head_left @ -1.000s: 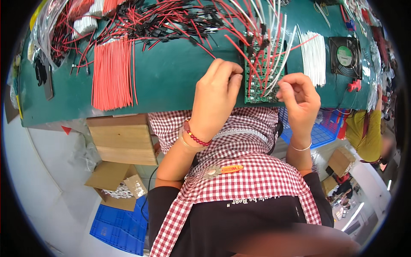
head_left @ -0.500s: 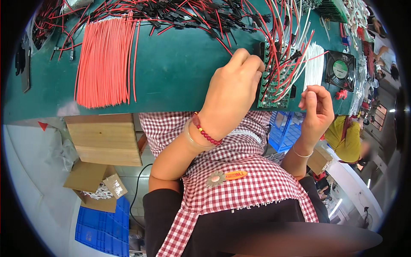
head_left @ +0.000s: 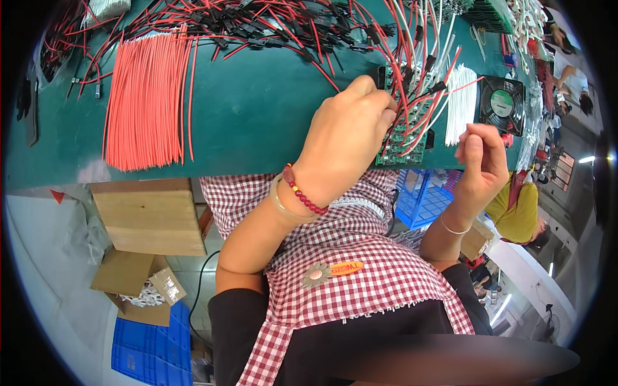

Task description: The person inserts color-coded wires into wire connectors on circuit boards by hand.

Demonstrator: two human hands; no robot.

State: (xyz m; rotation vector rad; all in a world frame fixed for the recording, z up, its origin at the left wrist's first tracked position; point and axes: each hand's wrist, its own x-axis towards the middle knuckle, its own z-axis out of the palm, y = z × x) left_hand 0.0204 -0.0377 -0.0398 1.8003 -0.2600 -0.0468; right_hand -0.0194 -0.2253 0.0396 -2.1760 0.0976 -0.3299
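Left hand [head_left: 344, 138] pinched on the circuit board [head_left: 402, 128], fingers together; right hand [head_left: 479, 161] loosely curled, empty, near its right edge

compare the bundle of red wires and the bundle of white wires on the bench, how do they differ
The red wires lie left of the left hand; the white wires lie right of the circuit board, beside the black fan. The red bundle is far wider and its wires longer; the white bundle is short and compact. Both are loose cut lengths laid side by side on the green bench.
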